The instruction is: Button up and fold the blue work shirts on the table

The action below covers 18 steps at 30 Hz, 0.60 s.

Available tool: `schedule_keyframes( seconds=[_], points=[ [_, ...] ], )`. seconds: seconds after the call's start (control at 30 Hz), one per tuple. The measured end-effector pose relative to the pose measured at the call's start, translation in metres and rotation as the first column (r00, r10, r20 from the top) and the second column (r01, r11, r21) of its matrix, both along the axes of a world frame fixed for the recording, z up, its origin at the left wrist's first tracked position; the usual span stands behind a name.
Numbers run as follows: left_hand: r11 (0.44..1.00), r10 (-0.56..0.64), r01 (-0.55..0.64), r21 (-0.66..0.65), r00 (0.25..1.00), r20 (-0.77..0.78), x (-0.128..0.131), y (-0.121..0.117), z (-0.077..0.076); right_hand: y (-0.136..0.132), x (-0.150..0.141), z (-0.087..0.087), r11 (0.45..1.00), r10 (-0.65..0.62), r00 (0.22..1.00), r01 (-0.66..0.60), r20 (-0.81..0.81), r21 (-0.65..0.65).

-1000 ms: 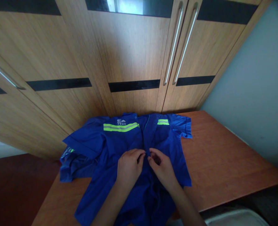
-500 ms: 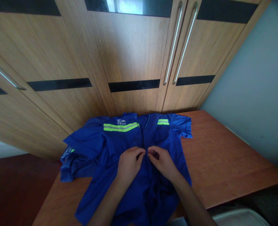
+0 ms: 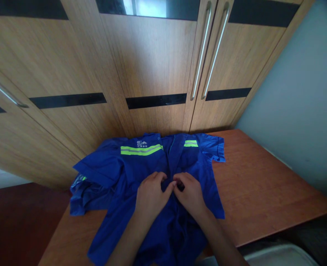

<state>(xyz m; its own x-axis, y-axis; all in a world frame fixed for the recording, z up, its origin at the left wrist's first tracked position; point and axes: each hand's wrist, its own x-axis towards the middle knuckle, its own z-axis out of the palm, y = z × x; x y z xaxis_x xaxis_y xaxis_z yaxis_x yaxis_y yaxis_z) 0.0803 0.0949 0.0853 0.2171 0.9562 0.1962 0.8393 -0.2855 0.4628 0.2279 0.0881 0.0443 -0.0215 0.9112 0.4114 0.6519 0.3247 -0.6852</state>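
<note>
A blue work shirt (image 3: 130,166) with yellow-green reflective stripes lies spread on the brown table (image 3: 257,192), collar toward the wardrobe. My left hand (image 3: 151,194) and my right hand (image 3: 189,194) meet at the shirt's front opening in its middle. Both hands have fingers curled and pinch the cloth edges there, thumbs nearly touching. What sits between the fingertips is too small to see.
A wooden wardrobe (image 3: 152,62) with long metal handles (image 3: 207,51) stands right behind the table. A grey wall (image 3: 304,103) rises on the right. More blue cloth (image 3: 82,192) is bunched at the table's left edge. A white object (image 3: 276,256) shows at the bottom right.
Both hands stayed at the shirt's front opening; the fingers shifted a little and the thumbs drew closer together. The shirt has not moved.
</note>
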Motion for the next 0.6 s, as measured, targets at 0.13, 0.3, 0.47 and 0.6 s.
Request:
schedule_keyframes(
  seconds=[0.13, 0.3, 0.47, 0.6],
  points=[
    [0.989, -0.097, 0.102, -0.109, 0.994, 0.052, 0.001, 0.005, -0.001, -0.003, -0.004, 0.002, 1.0, -0.017, 1.0, 0.017, -0.015, 0.012],
    [0.986, -0.135, 0.144, -0.084, 0.985, 0.106, -0.001, 0.009, -0.008, -0.005, -0.006, 0.002, 0.999, -0.038, 0.996, 0.037, -0.086, -0.009],
    [0.99, -0.133, 0.139, -0.027, 0.979, 0.155, -0.001, 0.009, -0.017, -0.003, -0.002, 0.0, 0.994, -0.001, 0.976, -0.023, -0.217, -0.108],
    [0.987, -0.161, 0.163, -0.002, 0.978, 0.13, -0.002, 0.009, -0.019, 0.006, 0.007, 0.003, 0.971, 0.095, 0.958, -0.149, -0.271, -0.186]
  ],
)
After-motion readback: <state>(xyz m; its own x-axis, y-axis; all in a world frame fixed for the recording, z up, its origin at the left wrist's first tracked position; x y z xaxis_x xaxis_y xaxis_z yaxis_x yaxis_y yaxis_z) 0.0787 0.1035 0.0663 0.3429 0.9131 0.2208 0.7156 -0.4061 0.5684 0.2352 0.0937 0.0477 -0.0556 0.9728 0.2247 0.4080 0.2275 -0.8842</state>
